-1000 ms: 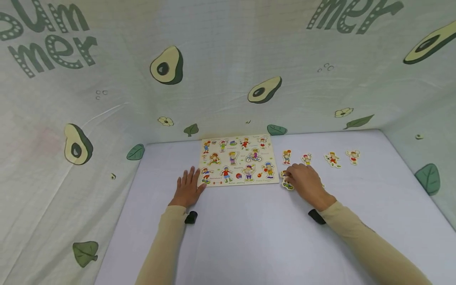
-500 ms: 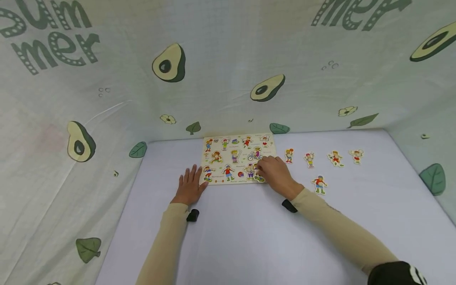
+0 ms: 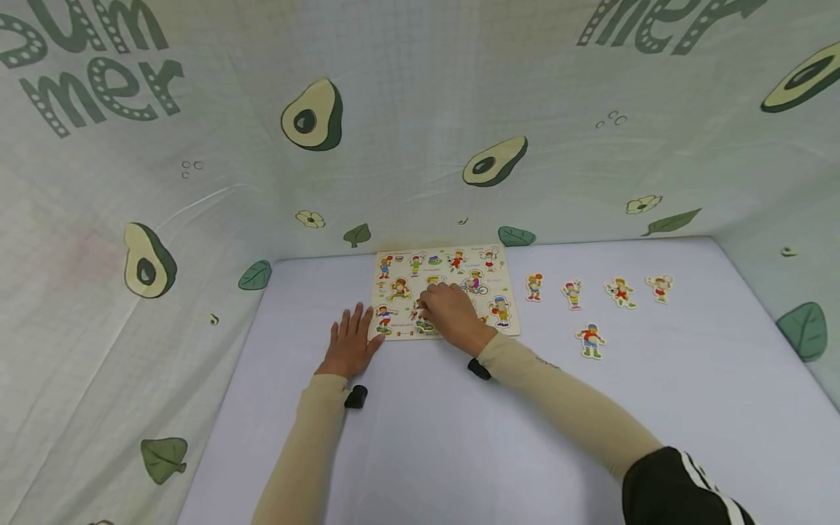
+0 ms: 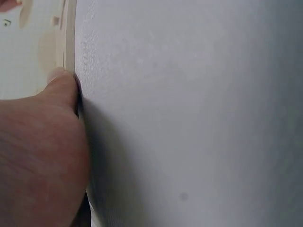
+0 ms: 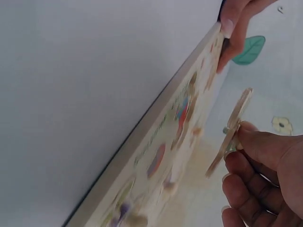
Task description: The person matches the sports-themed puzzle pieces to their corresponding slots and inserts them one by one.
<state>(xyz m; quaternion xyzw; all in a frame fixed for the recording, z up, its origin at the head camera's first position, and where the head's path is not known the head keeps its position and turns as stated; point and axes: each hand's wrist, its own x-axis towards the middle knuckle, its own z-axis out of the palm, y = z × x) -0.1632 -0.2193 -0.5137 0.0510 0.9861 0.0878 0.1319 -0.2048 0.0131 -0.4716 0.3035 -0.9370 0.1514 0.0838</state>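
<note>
The left hand (image 3: 348,348) is laid palm down, fingers (image 3: 355,321) spread; to its right, the right hand (image 3: 454,317) is held in a pinch.

Both forearms are covered by close-fitting, plain tan fabric: the left sleeve (image 3: 302,445) and the right sleeve (image 3: 571,401) are ended at the wrists, and the left hand (image 3: 348,346) and the right hand (image 3: 454,315) are seen bare. Along the right sleeve a short dark marking (image 3: 547,362) is borne, too small to be read. Higher up that arm, the tan is overlapped by a loose black sleeve (image 3: 663,488), along which white stripes (image 3: 730,507) are run. On each wrist's inner side a small black device is worn, the left device (image 3: 356,397) blocky and round-cornered, the right device (image 3: 479,369) partly hidden.
</note>
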